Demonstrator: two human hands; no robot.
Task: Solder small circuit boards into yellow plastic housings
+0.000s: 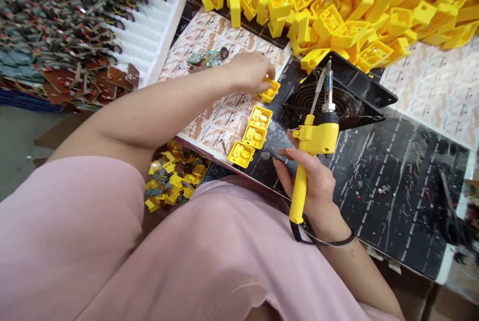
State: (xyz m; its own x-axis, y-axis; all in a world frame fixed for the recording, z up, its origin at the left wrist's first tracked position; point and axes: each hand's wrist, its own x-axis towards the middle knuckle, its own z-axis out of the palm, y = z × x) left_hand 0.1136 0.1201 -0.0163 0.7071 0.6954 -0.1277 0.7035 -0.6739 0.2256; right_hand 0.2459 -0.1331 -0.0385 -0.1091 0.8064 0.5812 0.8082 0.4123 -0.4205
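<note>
Hands apart, the left hand (250, 72) on a yellow plastic housing (271, 91) at the right edge of a printed sheet (224, 116), the right hand (312, 186) clamped round a yellow soldering gun (316, 136) (tip up, before a black fan guard (329, 106)), three more housings (252, 134) just nearer.

This is an electronics assembly workshop; I sit at a bench among heaped yellow plastic housings (329, 16), wired circuit boards (56, 36) crowding a white foam tray (149, 36), a soldering iron (316, 136), a caged fan (325, 106) and a black work mat (392, 196).
</note>
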